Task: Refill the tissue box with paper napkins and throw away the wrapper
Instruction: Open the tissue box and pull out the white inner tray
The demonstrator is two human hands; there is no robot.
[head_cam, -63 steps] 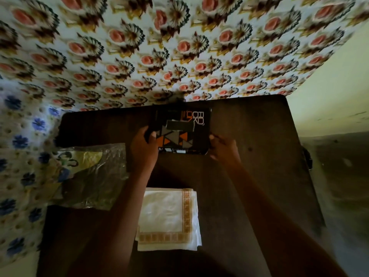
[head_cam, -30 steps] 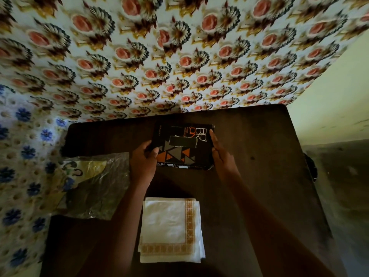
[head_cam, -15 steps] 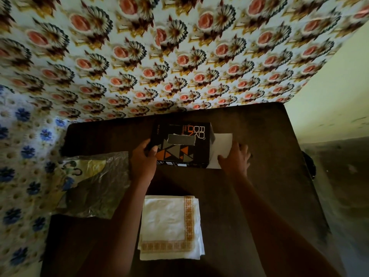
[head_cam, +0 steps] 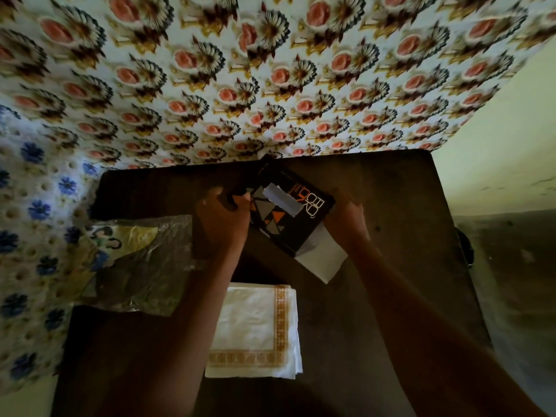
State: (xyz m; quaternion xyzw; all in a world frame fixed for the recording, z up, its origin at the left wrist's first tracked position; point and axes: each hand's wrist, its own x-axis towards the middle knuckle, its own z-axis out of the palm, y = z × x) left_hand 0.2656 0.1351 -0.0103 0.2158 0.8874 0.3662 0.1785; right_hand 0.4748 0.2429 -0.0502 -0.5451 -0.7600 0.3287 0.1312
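A black tissue box (head_cam: 285, 218) with orange and grey triangles is lifted off the dark table (head_cam: 406, 266) and turned at an angle. My left hand (head_cam: 224, 216) grips its left end and my right hand (head_cam: 346, 219) grips its right side. The box's white end flap (head_cam: 323, 260) hangs open toward me. A pale slot shows on its top. A stack of white paper napkins (head_cam: 255, 329) with an orange patterned border lies on the table near me, between my forearms. The crumpled clear plastic wrapper (head_cam: 135, 263) lies at the table's left edge.
Floral patterned walls close in behind and to the left of the table. A plain pale wall and a dark floor are on the right.
The box was flat on the table with my right hand pulling its end flap open. Now both hands hold it raised and rotated, the open flap pointing toward me.
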